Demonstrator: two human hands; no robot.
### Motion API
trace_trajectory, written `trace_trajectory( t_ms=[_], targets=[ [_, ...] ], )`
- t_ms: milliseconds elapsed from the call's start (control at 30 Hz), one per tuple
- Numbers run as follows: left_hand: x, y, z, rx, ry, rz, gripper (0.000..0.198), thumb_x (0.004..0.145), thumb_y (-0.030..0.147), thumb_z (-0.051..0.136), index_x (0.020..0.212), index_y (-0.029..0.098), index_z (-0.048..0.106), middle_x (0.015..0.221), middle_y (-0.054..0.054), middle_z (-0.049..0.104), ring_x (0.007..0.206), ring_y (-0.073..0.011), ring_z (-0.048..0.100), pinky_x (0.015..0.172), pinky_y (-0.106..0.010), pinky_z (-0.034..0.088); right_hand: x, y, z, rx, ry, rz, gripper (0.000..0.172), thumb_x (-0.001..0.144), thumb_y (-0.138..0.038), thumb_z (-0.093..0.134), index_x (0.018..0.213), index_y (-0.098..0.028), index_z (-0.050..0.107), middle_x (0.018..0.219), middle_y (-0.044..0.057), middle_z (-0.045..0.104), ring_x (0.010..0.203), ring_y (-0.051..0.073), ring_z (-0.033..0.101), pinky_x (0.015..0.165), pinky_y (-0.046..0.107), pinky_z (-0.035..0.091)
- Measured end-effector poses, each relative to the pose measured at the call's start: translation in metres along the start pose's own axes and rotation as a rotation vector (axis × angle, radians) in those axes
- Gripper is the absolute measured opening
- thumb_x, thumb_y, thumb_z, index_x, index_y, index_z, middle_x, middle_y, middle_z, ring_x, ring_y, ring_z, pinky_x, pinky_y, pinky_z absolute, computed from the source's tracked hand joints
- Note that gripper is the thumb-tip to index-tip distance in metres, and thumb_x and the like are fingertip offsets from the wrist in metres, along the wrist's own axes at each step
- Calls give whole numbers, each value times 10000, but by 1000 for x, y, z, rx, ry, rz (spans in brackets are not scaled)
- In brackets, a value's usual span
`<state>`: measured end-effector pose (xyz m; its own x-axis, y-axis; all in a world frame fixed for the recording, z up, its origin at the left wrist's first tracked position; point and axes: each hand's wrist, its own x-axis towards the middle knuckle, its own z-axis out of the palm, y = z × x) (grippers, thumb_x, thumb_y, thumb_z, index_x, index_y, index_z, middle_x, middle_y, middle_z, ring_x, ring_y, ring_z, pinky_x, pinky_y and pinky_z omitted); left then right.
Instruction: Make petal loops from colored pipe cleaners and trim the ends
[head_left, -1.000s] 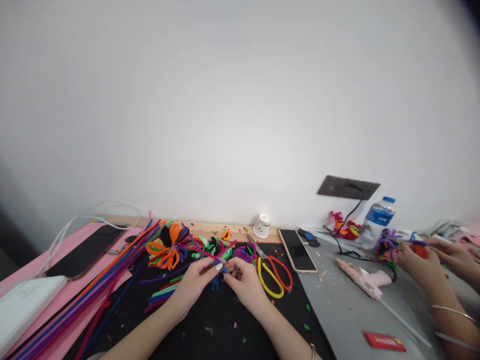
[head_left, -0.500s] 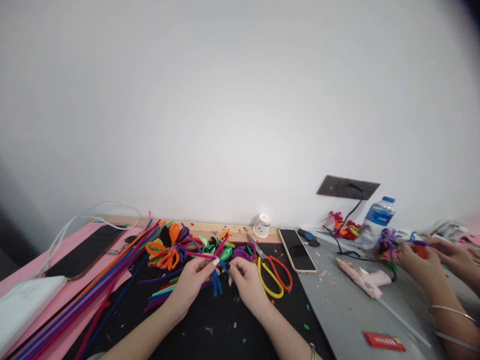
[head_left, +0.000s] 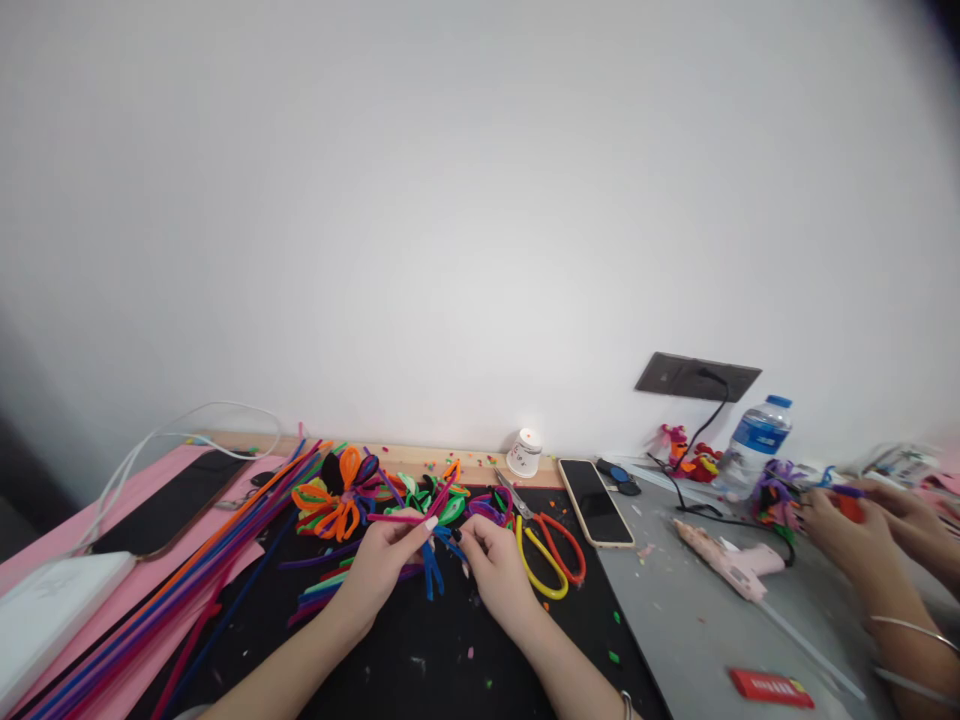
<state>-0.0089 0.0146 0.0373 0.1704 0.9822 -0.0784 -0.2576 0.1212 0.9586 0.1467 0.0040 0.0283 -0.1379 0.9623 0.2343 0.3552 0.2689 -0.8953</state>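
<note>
Above the black mat [head_left: 420,660], my left hand [head_left: 386,565] pinches a bundle of pipe cleaners. A magenta pipe cleaner [head_left: 397,518] sticks out past its fingers, and blue pipe cleaners [head_left: 433,575] hang below the thumb. My right hand [head_left: 491,560] is closed at the fingertips on a blue strand of the same bundle, a little to the right. Fingers cover the spot where the strands meet. Just behind the hands lies a heap of bent green and purple pipe cleaners [head_left: 450,500], with an orange pipe-cleaner flower [head_left: 346,495] to the left.
Scissors [head_left: 551,550] with yellow and red handles lie right of my hand, beside a phone [head_left: 596,503] and a paper cup [head_left: 523,453]. Long pipe cleaners [head_left: 217,560] cover the left side. Farther right are a glue gun [head_left: 731,565], a bottle [head_left: 757,445] and a co-worker's hands [head_left: 862,530].
Both my hands stay nearly in place; the hanging blue ends have shifted slightly as my fingers work. The co-worker's hands have moved a little to the right.
</note>
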Motion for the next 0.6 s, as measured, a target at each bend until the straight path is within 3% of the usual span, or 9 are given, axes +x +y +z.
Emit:
trace_trajectory(
  t_ms=[167,300,467,600],
  targets=[
    [4,-8,-7,101,-68,35,300,701,433,631,623,155,548,524,56,497,511,-109,477,542,-219,385,-1,1,1,-2,3,4,265,851,-215,432,589,-185,459,508,-37,474,457,92,404,489,208,325],
    [6,-9,-11,164,-48,81,331,709,445,621,585,158,514,502,62,468,477,-96,437,500,-203,335,-1,1,1,35,-54,31,259,860,-259,435,627,-176,510,508,-34,480,415,82,393,428,194,301],
    [6,-8,-10,140,-77,90,318,729,439,609,605,156,535,537,33,542,522,-133,525,559,-242,411,-2,-6,2,136,-206,26,276,883,-321,412,737,-159,583,539,-24,526,399,74,379,424,192,308],
    [7,-11,-9,62,-7,39,287,684,416,668,708,131,643,598,3,619,594,-158,576,622,-274,461,-1,-4,4,176,-157,27,245,865,-302,440,869,-158,639,510,-44,438,441,84,358,448,199,292]
  ],
)
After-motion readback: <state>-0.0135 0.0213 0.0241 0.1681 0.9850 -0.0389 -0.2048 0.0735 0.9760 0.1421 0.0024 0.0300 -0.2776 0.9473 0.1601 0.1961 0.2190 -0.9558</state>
